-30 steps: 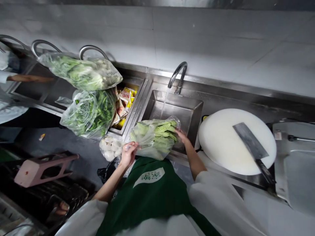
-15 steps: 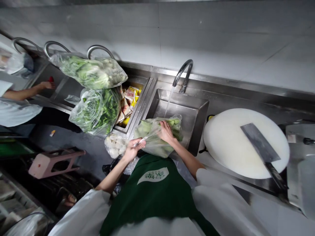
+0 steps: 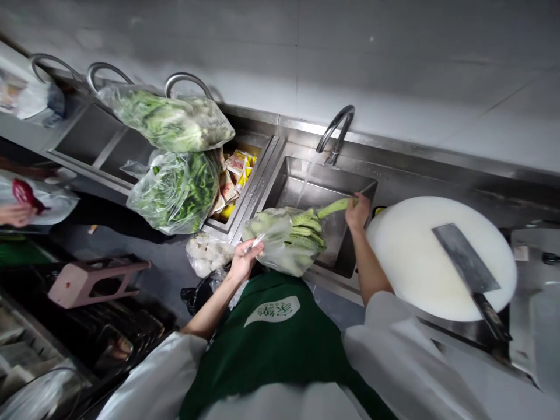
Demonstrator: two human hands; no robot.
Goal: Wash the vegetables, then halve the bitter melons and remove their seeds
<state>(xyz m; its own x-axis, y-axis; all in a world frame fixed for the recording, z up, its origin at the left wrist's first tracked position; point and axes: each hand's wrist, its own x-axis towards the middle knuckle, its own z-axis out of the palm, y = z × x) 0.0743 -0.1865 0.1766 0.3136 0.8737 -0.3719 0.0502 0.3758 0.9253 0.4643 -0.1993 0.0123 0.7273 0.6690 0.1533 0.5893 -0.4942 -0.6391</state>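
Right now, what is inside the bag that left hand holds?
The bag holds long green vegetables, partly exposed at its open end. Its cloudy side hides the rest, so I cannot count them.

Kitchen: sink (image 3: 301, 189), faucet (image 3: 343, 125), cleaver (image 3: 466, 258) on cutting board (image 3: 406, 256).

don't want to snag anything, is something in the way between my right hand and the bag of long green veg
Nothing visible blocks it: one long green vegetable spans from the right hand to the bag. The running water falls behind.

Green stalk now drawn from bag in right hand (image 3: 357, 211).
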